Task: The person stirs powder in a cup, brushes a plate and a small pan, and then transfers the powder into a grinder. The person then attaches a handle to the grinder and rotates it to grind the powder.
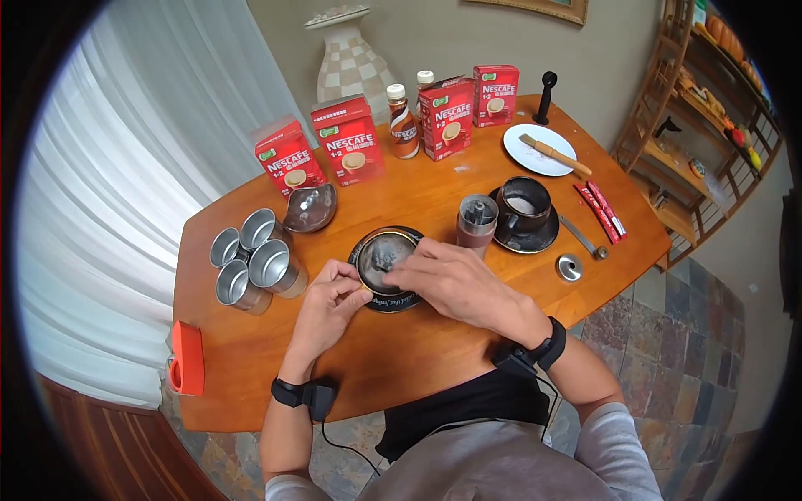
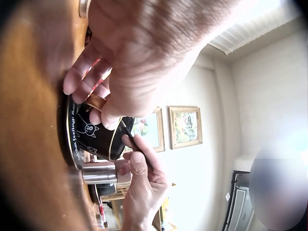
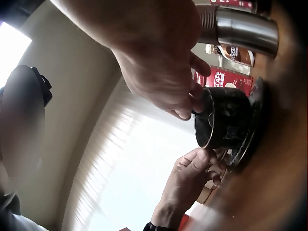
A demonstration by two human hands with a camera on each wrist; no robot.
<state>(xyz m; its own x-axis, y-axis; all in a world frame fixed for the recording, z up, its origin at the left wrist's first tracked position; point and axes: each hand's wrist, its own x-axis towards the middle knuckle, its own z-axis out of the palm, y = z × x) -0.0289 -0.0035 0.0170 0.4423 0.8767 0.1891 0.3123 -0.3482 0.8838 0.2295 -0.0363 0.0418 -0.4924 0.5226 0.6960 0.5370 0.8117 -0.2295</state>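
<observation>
A black cup (image 1: 386,255) with a gold rim stands on a black saucer (image 1: 393,304) with white lettering, at the near middle of the table. Greyish, dark contents show inside it. My left hand (image 1: 330,305) pinches the cup's gold handle (image 2: 96,102) between thumb and fingers. Over the opening, my right hand (image 1: 459,282) holds a slim dark-handled spoon (image 2: 129,131) that reaches down into the cup. White cat drawings decorate the cup's side in the left wrist view. The spoon's lower end is mostly hidden by the cup wall.
A coffee grinder (image 1: 476,221) stands beside a second black cup (image 1: 525,224). Steel cups (image 1: 274,269) cluster at left near a dark glass bowl (image 1: 311,209). Behind are red Nescafe boxes (image 1: 347,142), bottles (image 1: 403,125), and a white plate (image 1: 535,163) with a brush (image 1: 555,155).
</observation>
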